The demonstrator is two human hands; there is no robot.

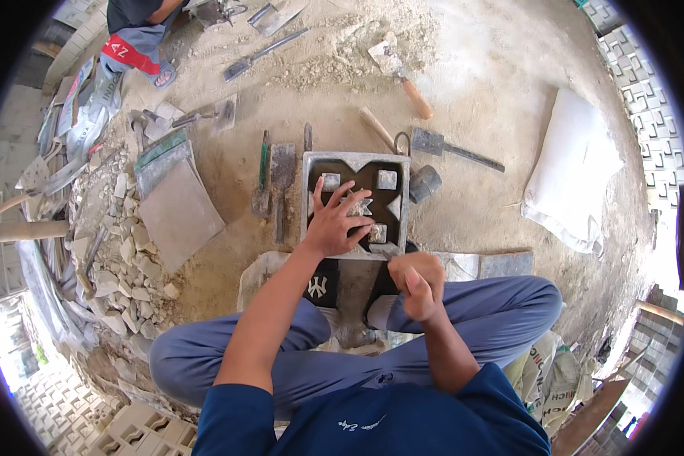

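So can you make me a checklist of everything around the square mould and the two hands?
Surface: sandy, dusty ground, with loose mortar at the top.
Job's things: square metal mould with dark inside and small grey blocks.
Clutter: trowel with wooden handle, hammer, scrapers, flat grey slab, white sack, rubble pile.
Hands: left hand spread open on the mould's blocks; right hand closed in a fist near the mould's front edge, contents unclear.
Cables: nothing seen.
Surroundings: patterned blocks stacked at right; another person's leg at top left.
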